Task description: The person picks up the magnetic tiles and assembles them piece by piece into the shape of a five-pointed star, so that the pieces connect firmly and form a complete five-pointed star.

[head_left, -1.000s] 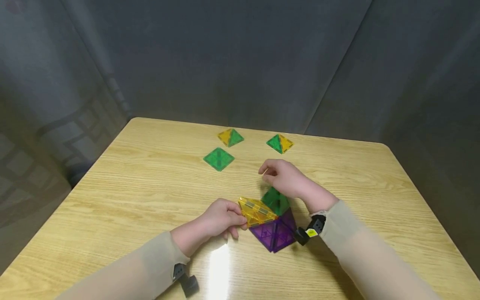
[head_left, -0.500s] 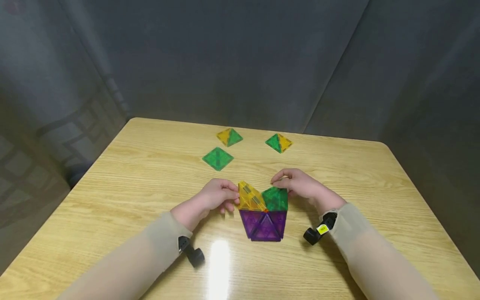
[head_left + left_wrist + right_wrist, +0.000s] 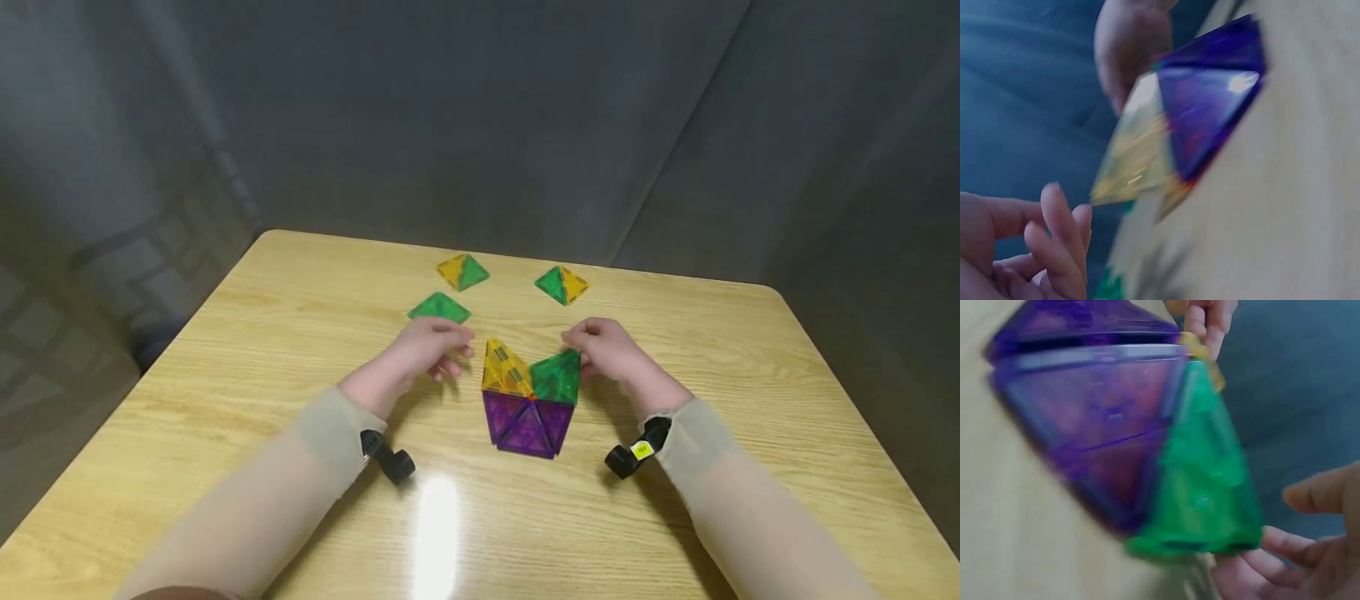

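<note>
A structure of see-through magnetic tiles stands in front of me. Its purple tiles [image 3: 527, 427] form the lower part, with a yellow point [image 3: 505, 369] on top at the left and a green point [image 3: 557, 377] at the right. My left hand [image 3: 427, 348] is apart from the yellow point, its fingers loosely spread and holding nothing in the left wrist view. At the green point's outer corner is my right hand [image 3: 611, 350]. In the right wrist view its fingers [image 3: 1285, 544] touch or nearly touch that green corner, while the thumb stands away from it.
Behind lie a yellow-and-green tile pair [image 3: 463, 272], a green-and-yellow pair [image 3: 562, 285] and a green pair [image 3: 439, 307], partly covered by my left hand. The wooden table [image 3: 675, 533] ends at a dark curtain [image 3: 480, 125].
The tile structure has turned so its yellow and green points stand side by side, and it sits slightly farther away. My left hand has let go of the yellow point and moved off left.
</note>
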Available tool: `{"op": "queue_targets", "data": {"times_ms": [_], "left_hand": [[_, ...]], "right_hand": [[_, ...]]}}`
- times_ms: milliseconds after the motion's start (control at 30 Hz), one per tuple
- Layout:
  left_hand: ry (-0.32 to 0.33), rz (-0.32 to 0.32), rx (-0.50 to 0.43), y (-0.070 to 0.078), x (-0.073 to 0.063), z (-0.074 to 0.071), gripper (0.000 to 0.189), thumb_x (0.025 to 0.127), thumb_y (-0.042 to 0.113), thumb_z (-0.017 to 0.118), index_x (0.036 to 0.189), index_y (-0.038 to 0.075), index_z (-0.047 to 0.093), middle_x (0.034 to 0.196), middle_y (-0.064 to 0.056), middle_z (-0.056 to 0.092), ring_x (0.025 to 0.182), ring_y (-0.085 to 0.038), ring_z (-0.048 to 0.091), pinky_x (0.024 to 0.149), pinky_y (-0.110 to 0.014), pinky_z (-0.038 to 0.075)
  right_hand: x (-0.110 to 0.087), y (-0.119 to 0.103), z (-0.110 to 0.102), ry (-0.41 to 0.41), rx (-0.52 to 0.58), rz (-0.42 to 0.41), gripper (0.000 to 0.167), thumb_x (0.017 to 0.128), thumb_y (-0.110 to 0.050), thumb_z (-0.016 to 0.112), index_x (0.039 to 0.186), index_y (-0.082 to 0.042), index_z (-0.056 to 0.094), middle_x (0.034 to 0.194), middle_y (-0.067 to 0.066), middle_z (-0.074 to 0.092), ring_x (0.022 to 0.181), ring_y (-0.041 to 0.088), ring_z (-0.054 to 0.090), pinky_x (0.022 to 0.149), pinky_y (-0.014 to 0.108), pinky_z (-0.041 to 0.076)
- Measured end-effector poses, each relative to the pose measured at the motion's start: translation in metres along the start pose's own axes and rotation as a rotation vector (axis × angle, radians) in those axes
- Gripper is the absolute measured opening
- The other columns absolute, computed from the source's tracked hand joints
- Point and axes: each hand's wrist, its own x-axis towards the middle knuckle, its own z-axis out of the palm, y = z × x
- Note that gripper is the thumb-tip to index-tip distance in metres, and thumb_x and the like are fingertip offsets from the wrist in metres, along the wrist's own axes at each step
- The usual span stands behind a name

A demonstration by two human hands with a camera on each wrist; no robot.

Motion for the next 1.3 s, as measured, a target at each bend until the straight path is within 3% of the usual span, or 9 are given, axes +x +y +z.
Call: {"op": "queue_targets", "data": {"times_ms": [100,167,267,367,533,667,800,1033,1300], "left_hand": [[0.114,0.045,-0.025,0.010,-0.001,-0.023,0.038,0.100,0.022,0.058,0.129,-0.003,0.059,0.110,-0.018,0.066,0.079,-0.022,0.066,0.066,-0.030,0.054],[0.190,0.070,-0.044,0.014,-0.002,-0.038,0.040,0.101,0.020,0.053,0.133,-0.004,0.055,0.119,-0.019,0.062,0.100,-0.028,0.063,0.084,-0.038,0.054],[0.264,0.070,-0.068,0.013,-0.001,-0.057,0.045,0.103,0.018,0.047,0.140,-0.007,0.045,0.134,-0.023,0.053,0.123,-0.035,0.052,0.104,-0.047,0.044],[0.269,0.000,-0.057,0.008,0.002,-0.069,0.054,0.103,0.023,0.046,0.147,-0.007,0.036,0.145,-0.025,0.044,0.132,-0.038,0.044,0.113,-0.051,0.031],[0.198,-0.108,-0.078,0.001,0.011,-0.070,0.063,0.102,0.030,0.048,0.152,-0.003,0.029,0.152,-0.026,0.034,0.136,-0.035,0.041,0.116,-0.046,0.025],[0.188,-0.110,-0.109,0.003,0.015,-0.066,0.065,0.102,0.030,0.050,0.151,-0.005,0.026,0.149,-0.029,0.036,0.134,-0.034,0.044,0.111,-0.039,0.037],[0.177,-0.117,-0.097,0.005,0.017,-0.064,0.069,0.101,0.031,0.051,0.152,-0.007,0.023,0.148,-0.031,0.036,0.133,-0.036,0.045,0.108,-0.039,0.040],[0.154,-0.117,-0.050,0.010,0.018,-0.060,0.072,0.100,0.032,0.052,0.151,-0.009,0.022,0.145,-0.032,0.040,0.130,-0.037,0.047,0.105,-0.041,0.044],[0.147,-0.123,-0.102,0.009,0.021,-0.062,0.068,0.101,0.030,0.050,0.151,-0.006,0.024,0.142,-0.031,0.044,0.127,-0.038,0.050,0.103,-0.042,0.045]], "right_hand": [[0.001,-0.016,-0.006,0.077,-0.012,-0.081,0.036,0.104,-0.019,0.048,0.123,0.011,0.053,0.120,0.024,0.058,0.104,0.034,0.059,0.094,0.045,0.051],[0.006,-0.027,-0.009,0.076,0.009,-0.116,0.037,0.104,-0.019,0.047,0.126,0.011,0.052,0.126,0.026,0.055,0.116,0.039,0.055,0.102,0.047,0.045],[0.017,-0.043,-0.008,-0.014,0.065,-0.131,0.041,0.105,-0.017,0.045,0.134,0.013,0.047,0.134,0.028,0.053,0.123,0.040,0.052,0.106,0.046,0.042],[0.032,-0.056,0.002,-0.140,0.153,-0.106,0.045,0.106,-0.016,0.043,0.141,0.013,0.040,0.138,0.029,0.049,0.127,0.039,0.050,0.107,0.044,0.041],[0.056,-0.065,0.028,-0.276,0.270,-0.006,0.056,0.106,-0.015,0.042,0.150,0.011,0.020,0.144,0.032,0.040,0.131,0.042,0.044,0.110,0.046,0.037],[0.069,-0.066,0.047,-0.278,0.306,0.080,0.061,0.105,-0.016,0.043,0.153,0.008,0.014,0.146,0.034,0.037,0.132,0.044,0.043,0.110,0.047,0.037],[0.076,-0.065,0.059,-0.283,0.324,0.129,0.059,0.105,-0.015,0.044,0.153,0.007,0.018,0.146,0.034,0.038,0.131,0.044,0.044,0.108,0.047,0.039],[0.075,-0.065,0.068,-0.300,0.326,0.139,0.055,0.104,-0.014,0.044,0.150,0.007,0.025,0.143,0.032,0.042,0.129,0.042,0.047,0.106,0.046,0.042],[0.076,-0.065,0.072,-0.291,0.310,0.131,0.057,0.104,-0.016,0.045,0.151,0.008,0.022,0.146,0.030,0.040,0.132,0.040,0.044,0.108,0.046,0.040]]}}
